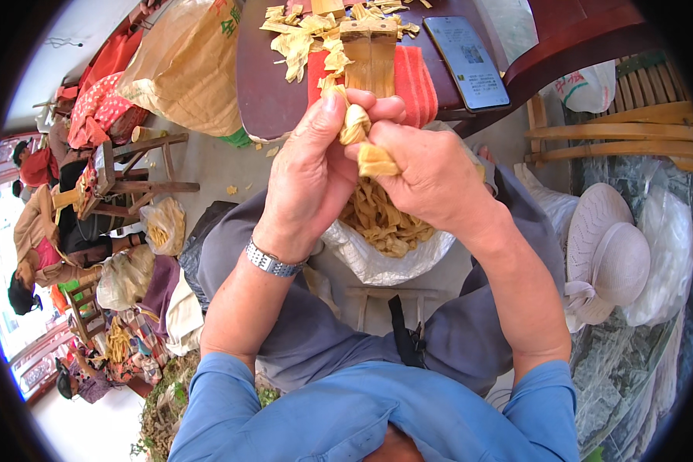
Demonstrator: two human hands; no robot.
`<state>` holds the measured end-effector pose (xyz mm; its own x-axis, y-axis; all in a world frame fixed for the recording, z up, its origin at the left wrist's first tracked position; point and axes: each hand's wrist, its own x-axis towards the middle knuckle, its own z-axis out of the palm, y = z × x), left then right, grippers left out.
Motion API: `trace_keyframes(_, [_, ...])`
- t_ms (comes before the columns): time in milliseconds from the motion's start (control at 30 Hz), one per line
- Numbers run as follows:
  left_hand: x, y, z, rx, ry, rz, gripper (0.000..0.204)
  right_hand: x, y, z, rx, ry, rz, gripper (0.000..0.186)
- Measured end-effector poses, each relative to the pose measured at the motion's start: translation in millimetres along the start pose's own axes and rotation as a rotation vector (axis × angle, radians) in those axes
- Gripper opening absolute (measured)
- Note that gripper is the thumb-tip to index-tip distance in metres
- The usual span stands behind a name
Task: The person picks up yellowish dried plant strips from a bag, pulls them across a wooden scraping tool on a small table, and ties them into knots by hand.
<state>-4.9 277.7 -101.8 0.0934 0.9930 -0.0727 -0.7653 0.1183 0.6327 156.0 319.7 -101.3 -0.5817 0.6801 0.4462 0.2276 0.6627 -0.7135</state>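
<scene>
Between my two hands is a twisted cord of pale yellow, dried husk-like strip (356, 123). My left hand (308, 158) pinches it between thumb and fingers, palm partly turned up. My right hand (439, 173) is closed round a folded length of the strip, whose flat end sticks out past the fingers. Above my hands, the cord runs up beside a wooden block (369, 58) lying on a red cloth (417, 85). Below them, between my knees, a white sack (393, 269) holds many loose yellow strips (381, 219).
Husk scraps (296, 46) lie on the dark red bench top (266, 96), with a lit phone (467, 63) at its right. A large tan bag (183, 69) and wooden stool (150, 185) stand left, where other people sit. At right are a sun hat (610, 246) and wooden chair (616, 131).
</scene>
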Motion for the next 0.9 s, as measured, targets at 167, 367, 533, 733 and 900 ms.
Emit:
trace_keyframes(167, [0.7,-0.3,-2.2,-0.028,0.030,0.002,0.029,-2.0,-5.9,10.4,-0.167,-0.022,-0.077,0.022])
trace_keyframes(367, [-4.6,8.7,6.3,-0.022,0.084,-0.009,0.027,-7.5,-17.8,20.1,-0.186,-0.036,-0.068,0.024])
trace_keyframes(533, [-6.0,14.5,6.4,-0.055,0.066,-0.033,0.028,-9.0,-27.3,28.3,-0.126,0.021,-0.066,0.023])
trace_keyframes(733, [-4.8,15.5,-4.4,0.006,0.004,-0.052,0.028,-15.7,-27.7,30.8,0.110,-0.003,0.067,0.020])
trace_keyframes(900, [-6.7,19.3,0.6,0.026,-0.091,-0.101,0.036,-5.7,-44.2,5.8,1.113,-0.058,0.783,0.034])
